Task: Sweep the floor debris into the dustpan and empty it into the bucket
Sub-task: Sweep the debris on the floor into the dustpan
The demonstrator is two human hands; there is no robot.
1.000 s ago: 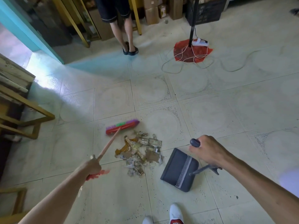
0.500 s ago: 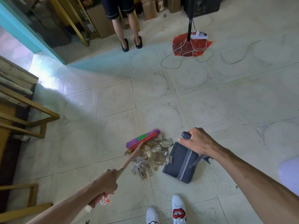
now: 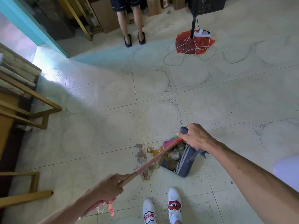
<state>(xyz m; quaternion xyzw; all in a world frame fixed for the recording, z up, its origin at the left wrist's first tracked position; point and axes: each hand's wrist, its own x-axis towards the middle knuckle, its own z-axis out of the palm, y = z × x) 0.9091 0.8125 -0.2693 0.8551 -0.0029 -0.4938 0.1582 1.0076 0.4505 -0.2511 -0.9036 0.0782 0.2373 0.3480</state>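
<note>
- Debris (image 3: pixel 144 160): a loose scatter of crumpled wrappers, clear film and brownish scraps on the tiled floor (image 3: pixel 113 126). It looks light, thin and limp, so it likely slides easily on the smooth tile and may flutter or catch under the pan lip. It is best moved by bristles, not picked up by hand.
- Dustpan (image 3: pixel 182 162): dark, rigid plastic with a ribbed comb edge, tilted with its mouth toward the debris. It appears light and stiff, and its upright handle is the natural place to hold it. Some scraps already lie inside the mouth.
- Broom (image 3: pixel 155 159): a slim pinkish stick ending in a red, green and purple bristle head at the pan mouth. It seems stiff along the shaft, with soft bristles.
- Left hand (image 3: pixel 108 189): closed around the near end of the broom stick, low and left of the debris, well short of it.
- Right hand (image 3: pixel 194 138): closed over the dark grip at the top of the dustpan handle, directly above the pan and touching the broom head's end.
- The debris lies between the two hands, just left of the pan mouth, ahead of the white shoes (image 3: pixel 161 209).
- No bucket is in view.
</note>
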